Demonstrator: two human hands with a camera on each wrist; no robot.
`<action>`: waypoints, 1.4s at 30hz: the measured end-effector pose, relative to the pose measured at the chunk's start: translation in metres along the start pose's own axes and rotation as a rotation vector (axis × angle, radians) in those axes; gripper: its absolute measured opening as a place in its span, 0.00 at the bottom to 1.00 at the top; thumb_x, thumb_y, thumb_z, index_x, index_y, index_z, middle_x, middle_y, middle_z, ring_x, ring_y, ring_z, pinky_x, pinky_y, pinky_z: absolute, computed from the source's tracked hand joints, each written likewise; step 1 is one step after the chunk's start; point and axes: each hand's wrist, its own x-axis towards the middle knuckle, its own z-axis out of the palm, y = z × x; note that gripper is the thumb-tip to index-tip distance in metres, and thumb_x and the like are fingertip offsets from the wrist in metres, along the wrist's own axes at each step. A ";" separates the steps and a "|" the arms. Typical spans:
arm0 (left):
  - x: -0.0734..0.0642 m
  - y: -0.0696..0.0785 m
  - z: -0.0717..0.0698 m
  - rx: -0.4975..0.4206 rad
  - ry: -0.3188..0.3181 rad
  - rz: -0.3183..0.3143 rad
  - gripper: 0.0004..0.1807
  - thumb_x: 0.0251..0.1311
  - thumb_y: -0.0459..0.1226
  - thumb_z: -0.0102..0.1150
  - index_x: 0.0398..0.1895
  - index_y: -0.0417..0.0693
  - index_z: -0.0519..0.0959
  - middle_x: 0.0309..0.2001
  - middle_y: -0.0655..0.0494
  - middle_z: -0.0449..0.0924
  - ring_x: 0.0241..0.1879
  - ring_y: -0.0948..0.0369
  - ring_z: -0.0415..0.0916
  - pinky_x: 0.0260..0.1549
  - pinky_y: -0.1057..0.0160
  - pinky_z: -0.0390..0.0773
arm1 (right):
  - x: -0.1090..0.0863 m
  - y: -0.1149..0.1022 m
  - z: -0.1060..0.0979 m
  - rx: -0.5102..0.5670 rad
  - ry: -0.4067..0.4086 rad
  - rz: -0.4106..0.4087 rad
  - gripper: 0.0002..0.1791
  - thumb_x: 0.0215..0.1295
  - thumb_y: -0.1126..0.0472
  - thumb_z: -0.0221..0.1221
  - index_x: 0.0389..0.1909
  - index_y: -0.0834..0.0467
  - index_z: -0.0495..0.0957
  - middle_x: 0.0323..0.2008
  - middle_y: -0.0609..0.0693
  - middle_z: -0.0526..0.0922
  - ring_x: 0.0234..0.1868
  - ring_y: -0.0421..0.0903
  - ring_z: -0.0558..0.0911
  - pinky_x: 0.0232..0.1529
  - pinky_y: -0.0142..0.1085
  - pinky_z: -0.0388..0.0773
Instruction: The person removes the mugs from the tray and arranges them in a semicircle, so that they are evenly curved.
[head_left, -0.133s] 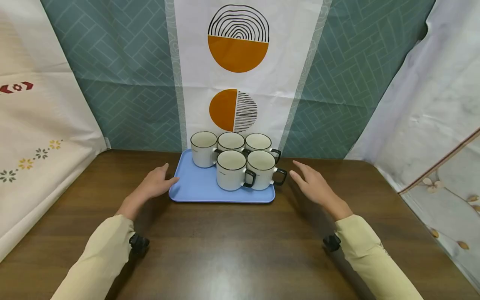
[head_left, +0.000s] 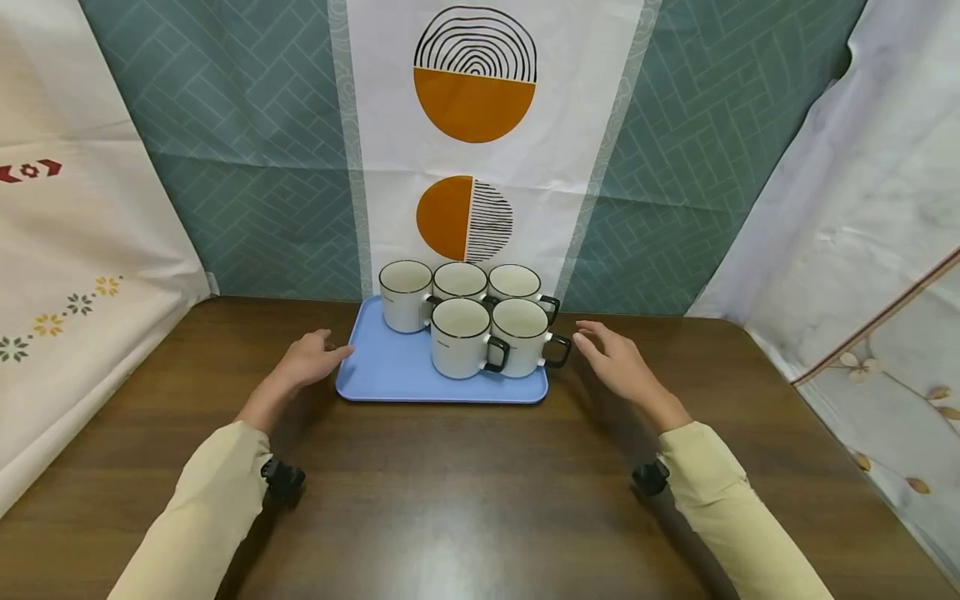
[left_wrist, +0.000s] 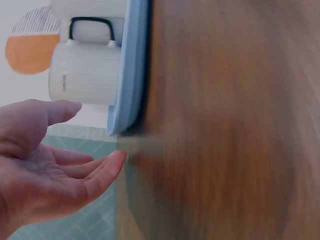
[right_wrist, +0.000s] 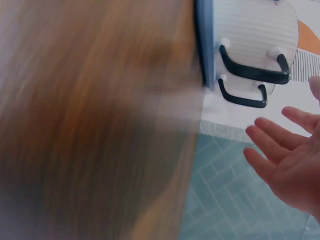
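On a light-blue tray [head_left: 386,367] stand several white mugs with dark rims and black handles. Two form the front row, a left mug [head_left: 457,346] and a right mug [head_left: 521,354]; behind them is a back row with a left mug [head_left: 403,308]. The left hand [head_left: 311,358] is beside the tray's left edge, fingers loosely extended; in the left wrist view a gap shows between its fingertips and the tray [left_wrist: 134,65]. Right of the front right mug's black handle [head_left: 558,352], the right hand [head_left: 621,362] has spread fingers around nothing, apart from the handles in the right wrist view.
The tray lies near the back edge of a brown wooden table [head_left: 450,475]. Directly behind hangs a green and white patterned cloth [head_left: 255,167]. More cloth borders the table at left [head_left: 90,233] and right [head_left: 810,217].
The right hand has shifted slightly left, nearer the mug handles. The left hand's fingers have moved a little at the tray's side. Tray and mugs keep their arrangement.
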 end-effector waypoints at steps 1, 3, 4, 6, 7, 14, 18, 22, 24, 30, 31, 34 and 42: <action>0.001 0.000 0.000 -0.044 -0.007 -0.020 0.39 0.71 0.44 0.46 0.68 0.17 0.47 0.64 0.21 0.57 0.60 0.36 0.65 0.57 0.42 0.67 | 0.002 -0.001 0.002 0.026 0.010 0.012 0.30 0.76 0.46 0.44 0.67 0.62 0.65 0.62 0.64 0.72 0.63 0.61 0.68 0.60 0.57 0.64; 0.004 -0.002 0.000 -0.145 -0.028 -0.047 0.38 0.71 0.43 0.47 0.68 0.18 0.48 0.63 0.22 0.59 0.56 0.38 0.70 0.55 0.45 0.71 | 0.007 -0.004 0.006 0.076 0.025 0.037 0.28 0.75 0.47 0.45 0.65 0.62 0.68 0.59 0.63 0.74 0.61 0.61 0.70 0.59 0.56 0.66; 0.006 -0.003 0.000 -0.193 -0.040 -0.059 0.38 0.71 0.42 0.47 0.68 0.18 0.49 0.63 0.22 0.59 0.56 0.39 0.71 0.55 0.47 0.71 | 0.009 -0.005 0.008 0.101 0.031 0.048 0.27 0.75 0.48 0.46 0.63 0.63 0.70 0.58 0.63 0.75 0.60 0.60 0.71 0.58 0.55 0.67; 0.011 -0.008 0.002 -0.261 -0.047 -0.065 0.38 0.70 0.43 0.50 0.67 0.19 0.51 0.62 0.23 0.59 0.56 0.40 0.71 0.53 0.49 0.73 | 0.014 -0.007 0.012 0.142 0.046 0.061 0.25 0.75 0.49 0.47 0.60 0.65 0.72 0.56 0.63 0.76 0.59 0.59 0.72 0.57 0.54 0.67; 0.013 -0.009 0.003 -0.299 -0.054 -0.068 0.37 0.70 0.42 0.50 0.67 0.19 0.52 0.63 0.23 0.58 0.57 0.40 0.70 0.54 0.50 0.73 | 0.017 -0.008 0.013 0.175 0.050 0.071 0.25 0.75 0.50 0.47 0.58 0.66 0.73 0.55 0.63 0.77 0.58 0.59 0.72 0.57 0.53 0.67; 0.016 -0.010 0.012 -0.422 -0.027 -0.055 0.29 0.66 0.29 0.44 0.67 0.20 0.54 0.62 0.26 0.60 0.57 0.44 0.65 0.56 0.50 0.70 | 0.029 -0.012 0.026 0.425 0.075 0.183 0.21 0.74 0.53 0.50 0.43 0.69 0.78 0.45 0.60 0.80 0.51 0.52 0.73 0.55 0.44 0.66; 0.016 -0.011 0.016 -0.395 -0.001 -0.048 0.27 0.64 0.24 0.45 0.66 0.22 0.56 0.61 0.28 0.62 0.55 0.44 0.66 0.55 0.50 0.71 | 0.031 -0.011 0.035 0.512 0.078 0.228 0.19 0.73 0.54 0.52 0.33 0.67 0.78 0.28 0.51 0.80 0.37 0.46 0.76 0.47 0.38 0.67; 0.018 -0.016 0.015 -0.382 -0.006 -0.019 0.27 0.65 0.24 0.46 0.67 0.23 0.57 0.62 0.27 0.62 0.58 0.43 0.65 0.58 0.48 0.68 | 0.031 -0.009 0.043 0.623 0.098 0.222 0.18 0.73 0.57 0.52 0.25 0.64 0.74 0.19 0.48 0.75 0.26 0.44 0.75 0.40 0.36 0.72; 0.020 -0.019 0.014 -0.389 -0.008 -0.003 0.27 0.65 0.24 0.46 0.67 0.23 0.57 0.61 0.27 0.62 0.58 0.43 0.64 0.58 0.48 0.68 | 0.032 -0.008 0.046 0.674 0.113 0.213 0.18 0.72 0.59 0.51 0.22 0.63 0.72 0.18 0.48 0.71 0.24 0.44 0.72 0.37 0.35 0.71; 0.018 -0.020 0.012 -0.413 -0.013 0.005 0.28 0.64 0.24 0.47 0.67 0.23 0.56 0.62 0.26 0.62 0.57 0.43 0.64 0.59 0.47 0.67 | 0.031 -0.014 0.048 0.766 0.128 0.220 0.18 0.72 0.62 0.51 0.20 0.64 0.70 0.19 0.48 0.68 0.25 0.41 0.69 0.33 0.32 0.70; 0.017 -0.019 0.011 -0.417 -0.014 0.006 0.28 0.65 0.24 0.47 0.67 0.23 0.56 0.62 0.26 0.61 0.57 0.43 0.64 0.59 0.47 0.67 | 0.031 -0.014 0.048 0.770 0.134 0.219 0.18 0.72 0.62 0.51 0.20 0.64 0.70 0.19 0.48 0.68 0.25 0.41 0.68 0.33 0.32 0.70; 0.017 -0.019 0.011 -0.425 -0.009 0.018 0.28 0.64 0.24 0.47 0.67 0.22 0.56 0.61 0.26 0.62 0.56 0.43 0.65 0.57 0.48 0.68 | 0.033 -0.011 0.052 0.766 0.152 0.201 0.18 0.72 0.62 0.51 0.20 0.63 0.69 0.19 0.49 0.67 0.25 0.42 0.68 0.31 0.32 0.68; 0.018 -0.022 0.015 -0.446 -0.004 0.006 0.28 0.64 0.24 0.47 0.66 0.21 0.56 0.60 0.27 0.63 0.55 0.45 0.66 0.57 0.50 0.69 | 0.034 -0.014 0.059 0.905 0.224 0.263 0.19 0.70 0.66 0.51 0.16 0.59 0.69 0.19 0.47 0.66 0.21 0.40 0.64 0.29 0.31 0.65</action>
